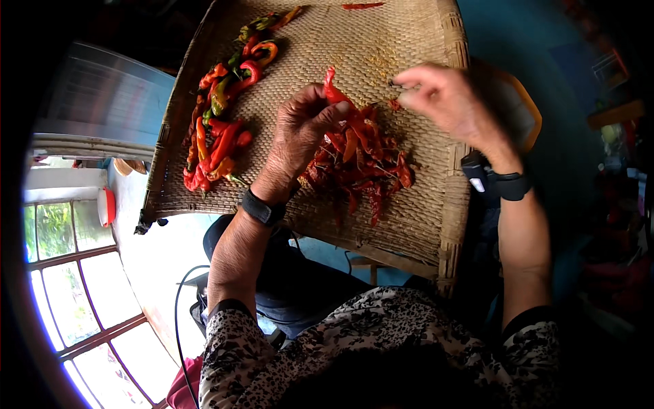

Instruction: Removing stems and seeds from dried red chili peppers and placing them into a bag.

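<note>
The left hand (300, 126) is pinching a red pepper (331, 87) at the far end of the dark red heap (371, 167) on the woven tray (310, 51); the right hand (439, 99) is hovering to its right, fingers bent, too blurred to tell whether it is gripping anything. Working well is probably calling for a light pinch, sparing the skin

Letting daylight through a paned window (88, 300).
Showing a red-and-white object (107, 207) and red cloth (187, 385) beside it, a bluish panel (102, 95) above.
</note>
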`<state>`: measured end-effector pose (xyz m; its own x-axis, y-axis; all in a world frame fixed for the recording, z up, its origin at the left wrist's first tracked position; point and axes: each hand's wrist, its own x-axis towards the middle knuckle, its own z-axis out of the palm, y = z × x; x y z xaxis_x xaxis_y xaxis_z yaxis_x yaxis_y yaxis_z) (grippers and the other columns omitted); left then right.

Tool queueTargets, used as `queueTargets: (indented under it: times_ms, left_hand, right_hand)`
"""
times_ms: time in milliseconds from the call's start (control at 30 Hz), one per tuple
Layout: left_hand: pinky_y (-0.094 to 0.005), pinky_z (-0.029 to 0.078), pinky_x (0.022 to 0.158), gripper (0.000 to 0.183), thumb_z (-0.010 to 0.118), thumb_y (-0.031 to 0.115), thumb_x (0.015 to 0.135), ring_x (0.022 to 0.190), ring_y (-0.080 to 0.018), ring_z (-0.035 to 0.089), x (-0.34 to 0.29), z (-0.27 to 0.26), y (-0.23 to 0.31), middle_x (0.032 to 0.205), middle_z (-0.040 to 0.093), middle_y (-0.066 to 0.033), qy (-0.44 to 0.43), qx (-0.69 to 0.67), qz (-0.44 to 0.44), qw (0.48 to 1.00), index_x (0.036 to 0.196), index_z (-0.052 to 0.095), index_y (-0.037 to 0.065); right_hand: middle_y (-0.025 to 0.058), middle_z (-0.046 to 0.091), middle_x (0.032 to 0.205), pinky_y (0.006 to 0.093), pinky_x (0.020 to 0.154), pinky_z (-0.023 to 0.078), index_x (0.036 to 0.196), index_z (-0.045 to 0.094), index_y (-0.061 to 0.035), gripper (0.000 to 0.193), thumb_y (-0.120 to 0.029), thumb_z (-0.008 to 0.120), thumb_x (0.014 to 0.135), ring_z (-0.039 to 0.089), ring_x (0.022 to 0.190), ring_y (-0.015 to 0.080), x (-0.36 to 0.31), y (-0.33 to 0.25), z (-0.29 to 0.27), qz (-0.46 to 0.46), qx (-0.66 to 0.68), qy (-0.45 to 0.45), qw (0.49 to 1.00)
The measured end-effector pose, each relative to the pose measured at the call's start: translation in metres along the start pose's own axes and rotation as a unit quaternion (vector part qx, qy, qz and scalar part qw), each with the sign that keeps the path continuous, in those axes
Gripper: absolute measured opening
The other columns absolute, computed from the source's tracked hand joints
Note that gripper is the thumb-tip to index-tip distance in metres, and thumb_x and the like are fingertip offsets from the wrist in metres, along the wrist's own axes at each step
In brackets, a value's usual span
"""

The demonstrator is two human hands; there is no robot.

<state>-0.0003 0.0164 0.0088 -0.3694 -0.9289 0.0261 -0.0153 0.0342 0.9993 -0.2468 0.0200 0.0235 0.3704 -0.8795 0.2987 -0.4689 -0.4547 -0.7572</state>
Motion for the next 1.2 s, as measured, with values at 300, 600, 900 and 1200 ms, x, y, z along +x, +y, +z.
queueTargets:
  times_ms: [300,600,900,1200]
  left_hand:
    - [-0.0263,0.049,0.072,0.017,0.064,0.009,0.086,0.083,-0.0125,0.061,0.003,0.0,-0.013,0.09,0.065,-0.0053,-0.003,0.12,0.054,0.991,0.101,0.061,0.002]
    - [-0.0361,0.05,0.074,0.029,0.065,0.017,0.081,0.085,-0.03,0.063,-0.001,-0.027,-0.035,0.096,0.064,-0.015,-0.064,0.555,0.124,0.82,0.107,0.061,0.005]
    - [-0.026,0.05,0.073,0.017,0.062,0.005,0.085,0.081,-0.0119,0.063,-0.005,-0.024,-0.001,0.087,0.066,-0.0044,-0.051,0.128,-0.008,0.99,0.102,0.06,0.002]
    - [-0.0242,0.051,0.077,0.017,0.062,0.008,0.088,0.083,-0.01,0.061,-0.013,0.005,0.013,0.091,0.063,-0.0033,-0.042,-0.017,0.015,0.999,0.104,0.059,0.002]
  right_hand:
    - [0.0009,0.044,0.05,0.0284,0.041,0.037,0.068,0.052,-0.0067,0.022,-0.014,0.06,0.087,0.043,0.044,0.0108,0.01,-0.001,0.028,-0.026,-0.055,-0.024,0.998]
    - [0.0196,0.055,0.067,0.0408,0.054,0.043,0.08,0.052,-0.0009,0.02,-0.018,0.058,0.088,0.056,0.063,0.038,-0.009,0.036,-0.059,0.094,-0.264,0.189,0.941]
    - [0.0109,0.066,0.089,0.031,0.062,0.05,0.111,0.061,-0.0037,0.028,-0.017,0.063,0.087,0.063,0.075,0.0182,-0.017,0.025,-0.036,0.09,-0.092,0.1,0.987]
    - [0.0012,0.039,0.048,0.029,0.04,0.035,0.062,0.047,-0.0056,0.03,-0.014,0.068,0.083,0.041,0.044,0.0099,0.001,-0.015,0.053,-0.095,-0.014,-0.077,0.992]
